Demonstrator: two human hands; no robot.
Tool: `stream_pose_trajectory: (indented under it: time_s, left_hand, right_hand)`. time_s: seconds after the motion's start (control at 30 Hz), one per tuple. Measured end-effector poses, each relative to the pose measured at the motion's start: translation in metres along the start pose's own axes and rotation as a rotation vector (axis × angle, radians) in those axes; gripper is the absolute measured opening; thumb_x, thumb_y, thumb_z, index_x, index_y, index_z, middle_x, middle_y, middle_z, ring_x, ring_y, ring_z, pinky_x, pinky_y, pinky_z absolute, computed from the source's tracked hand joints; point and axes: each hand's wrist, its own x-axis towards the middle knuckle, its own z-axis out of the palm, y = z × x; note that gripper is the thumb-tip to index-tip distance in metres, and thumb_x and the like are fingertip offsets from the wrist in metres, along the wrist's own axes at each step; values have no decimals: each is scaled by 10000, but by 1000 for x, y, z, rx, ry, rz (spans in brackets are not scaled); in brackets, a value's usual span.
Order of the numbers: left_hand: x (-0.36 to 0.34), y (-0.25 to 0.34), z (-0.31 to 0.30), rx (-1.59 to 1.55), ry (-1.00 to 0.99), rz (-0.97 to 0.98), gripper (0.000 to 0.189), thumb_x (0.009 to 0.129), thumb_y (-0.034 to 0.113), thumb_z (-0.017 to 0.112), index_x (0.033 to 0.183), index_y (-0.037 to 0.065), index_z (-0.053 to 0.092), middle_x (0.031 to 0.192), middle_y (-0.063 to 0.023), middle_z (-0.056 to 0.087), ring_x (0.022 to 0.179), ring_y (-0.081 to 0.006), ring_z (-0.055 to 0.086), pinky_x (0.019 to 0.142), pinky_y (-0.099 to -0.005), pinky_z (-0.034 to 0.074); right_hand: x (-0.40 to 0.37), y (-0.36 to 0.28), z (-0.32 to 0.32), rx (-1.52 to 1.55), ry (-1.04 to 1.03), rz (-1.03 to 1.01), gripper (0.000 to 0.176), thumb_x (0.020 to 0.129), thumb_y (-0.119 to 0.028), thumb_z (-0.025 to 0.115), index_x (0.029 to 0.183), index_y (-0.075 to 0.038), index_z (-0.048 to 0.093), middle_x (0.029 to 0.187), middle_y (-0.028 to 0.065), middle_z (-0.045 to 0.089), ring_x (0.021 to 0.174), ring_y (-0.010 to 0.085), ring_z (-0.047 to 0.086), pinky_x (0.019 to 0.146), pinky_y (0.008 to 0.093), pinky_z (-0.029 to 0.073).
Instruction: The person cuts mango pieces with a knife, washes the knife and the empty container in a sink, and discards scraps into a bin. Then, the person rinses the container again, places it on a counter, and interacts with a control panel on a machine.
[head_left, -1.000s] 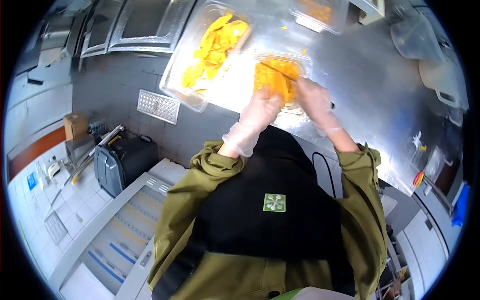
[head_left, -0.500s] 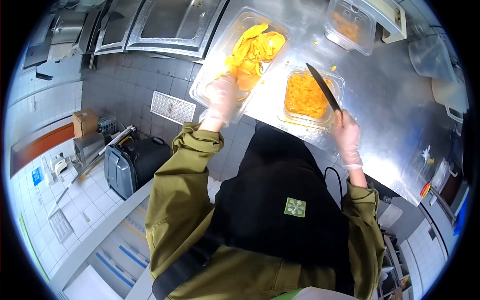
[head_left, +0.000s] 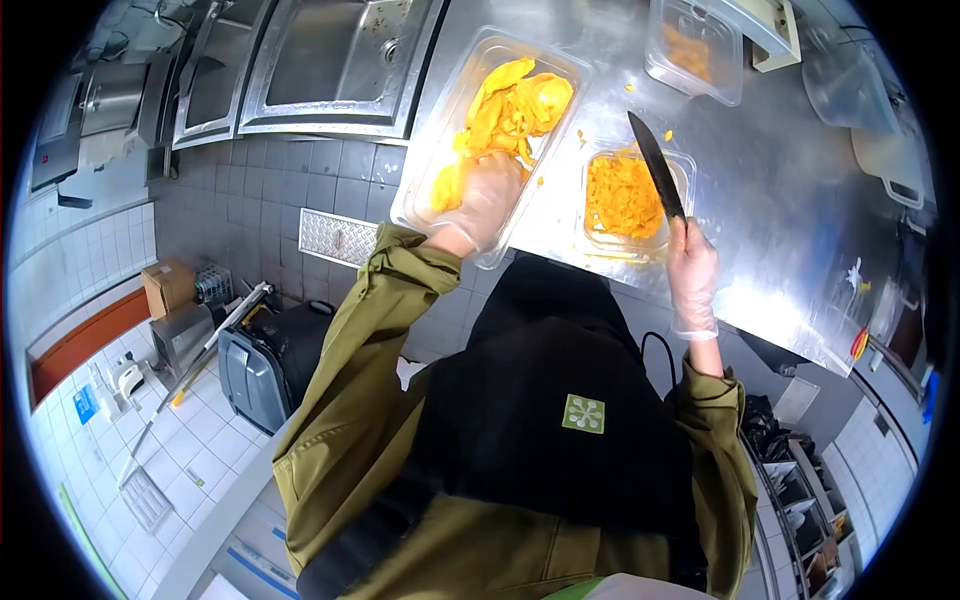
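My gloved left hand (head_left: 484, 198) is inside a long clear plastic container (head_left: 412, 190), its fingers curled on the yellow-orange fruit there. The large soft slices (head_left: 520, 100) look like mango; those under my fingers are partly hidden. My gloved right hand (head_left: 692, 268) is wrapped round the handle of a knife (head_left: 655, 165) with a long dark blade. The blade points away from me, over the right side of a smaller clear container (head_left: 592, 240). Chopped orange fruit (head_left: 622, 195) fills much of that container, near the counter's front edge.
The steel counter (head_left: 770, 200) carries a few fruit scraps. At its back stands another clear container (head_left: 738, 60) with orange pieces inside. Steel sinks (head_left: 330, 60) are to the left. A dark grey bin (head_left: 255, 375) stands on the floor at left, near a cardboard box (head_left: 168, 287).
My left hand has moved right and deeper into the long container, onto the fruit. My right hand still holds the knife in nearly the same place. The whole view has shifted slightly.
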Motion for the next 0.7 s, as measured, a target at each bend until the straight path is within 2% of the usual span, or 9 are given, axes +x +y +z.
stream_pose_trajectory:
  time_s: [0.1,0.2,0.3,0.33,0.43,0.47,0.6,0.7]
  left_hand:
    - [2,3,5,0,-10,18,155,761,145,532,910,106,545,729,-51,566,664,-158,593,518,-287,453]
    - [1,-7,15,-479,-226,-56,123,824,160,501,883,66,554,680,-105,580,655,-202,619,554,-332,478]
    - [4,-31,-17,-878,-258,-495,205,879,206,470,891,22,559,703,-164,599,650,-249,624,583,-355,487]
    - [-2,-37,-22,-1085,-125,-541,241,892,237,478,932,17,570,736,-122,623,581,-212,605,541,-294,473]
    - [2,-26,-68,-2289,-95,-981,252,888,249,498,980,26,574,744,-66,612,547,-149,559,476,-243,434]
    - [10,-8,-78,-2275,63,-1032,235,884,245,514,987,42,573,716,-22,568,511,-98,496,411,-209,368]
    - [39,37,-113,-2509,-128,-1094,233,873,259,531,965,48,564,689,-13,544,480,-105,482,365,-207,317]
    - [53,64,-127,-2500,-156,-1094,227,869,267,536,933,50,552,684,-9,539,492,-103,489,370,-208,328]
  right_hand:
    - [-2,-1,-1,26,2,19,163,850,-198,546,791,-46,557,612,187,544,566,371,549,467,400,426]
    - [-6,4,-4,64,-11,44,161,847,-198,551,792,-46,558,607,189,540,562,372,546,466,398,425]
    - [-4,6,-10,117,-46,65,158,849,-190,549,790,-43,556,606,192,536,566,374,541,470,398,422]
    - [-3,4,-13,152,-73,66,156,850,-186,547,791,-41,556,607,194,534,568,374,540,471,397,421]
    - [0,-6,-16,306,-124,54,144,854,-167,539,803,-33,555,606,199,529,567,377,539,481,395,425]
    - [1,-11,-14,358,-118,29,143,854,-164,538,802,-32,554,604,200,527,565,377,538,482,394,426]
    - [7,-22,-11,480,-17,-12,204,882,-192,512,799,-5,512,590,201,484,517,366,447,471,339,388]
    - [14,-8,-11,334,-159,-67,212,878,-187,516,770,-6,494,583,200,469,512,363,445,466,336,385]
